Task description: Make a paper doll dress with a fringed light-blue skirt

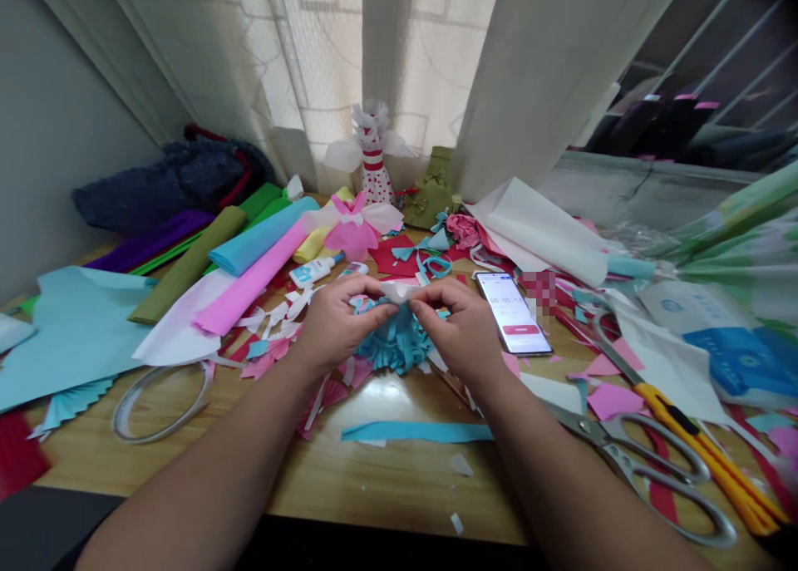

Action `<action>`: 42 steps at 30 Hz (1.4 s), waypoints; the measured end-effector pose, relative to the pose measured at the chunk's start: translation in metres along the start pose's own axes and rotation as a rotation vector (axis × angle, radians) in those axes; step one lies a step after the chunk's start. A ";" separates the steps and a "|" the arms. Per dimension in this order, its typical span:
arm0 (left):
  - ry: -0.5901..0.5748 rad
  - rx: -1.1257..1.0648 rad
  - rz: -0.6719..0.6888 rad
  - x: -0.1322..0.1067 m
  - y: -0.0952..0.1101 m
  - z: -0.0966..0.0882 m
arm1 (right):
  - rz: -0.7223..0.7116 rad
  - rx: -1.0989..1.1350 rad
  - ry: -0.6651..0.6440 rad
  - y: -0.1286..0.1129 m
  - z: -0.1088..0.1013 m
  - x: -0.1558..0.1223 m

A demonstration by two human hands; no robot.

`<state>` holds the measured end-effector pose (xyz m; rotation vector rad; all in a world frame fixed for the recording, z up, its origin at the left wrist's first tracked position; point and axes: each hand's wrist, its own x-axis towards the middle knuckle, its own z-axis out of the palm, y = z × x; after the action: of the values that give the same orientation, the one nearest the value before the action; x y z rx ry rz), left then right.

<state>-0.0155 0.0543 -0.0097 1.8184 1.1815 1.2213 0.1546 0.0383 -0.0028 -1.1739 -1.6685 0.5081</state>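
Note:
A small piece of white paper [400, 292] is stretched between my two hands, above the middle of the table. My left hand [340, 317] pinches its left end between thumb and fingers. At the right end, my right hand [458, 322] holds it in the same kind of pinch. Just below and behind the fingers lies a bunch of fringed blue crepe paper [396, 347]. Nearer to me, a flat blue paper strip [415, 431] lies across the table, its right end hidden by my right forearm.
To the right are metal scissors [648, 455], a yellow utility knife [704, 446] and a phone [514, 313] with a timer. Rolls of crepe paper [258, 280], a glue bottle [315, 270] and a tape roll [163, 403] lie left. Paper dress figures [374, 168] stand behind.

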 end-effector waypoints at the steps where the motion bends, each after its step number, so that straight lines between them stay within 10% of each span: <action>1: 0.008 -0.029 -0.025 0.001 -0.001 0.001 | 0.009 0.016 0.001 0.000 -0.001 0.000; 10: 0.036 -0.394 -0.302 0.010 0.019 0.003 | 0.149 0.210 -0.073 -0.003 -0.014 0.008; 20: -0.111 -0.383 -0.314 0.008 0.021 0.010 | 0.296 0.312 -0.038 -0.005 -0.021 0.006; 42: -0.057 -0.378 -0.320 0.007 0.015 0.016 | 0.285 0.429 -0.076 0.007 -0.023 0.007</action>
<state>0.0054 0.0545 -0.0007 1.3206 1.0749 1.1103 0.1782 0.0434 0.0047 -1.0810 -1.3658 1.0449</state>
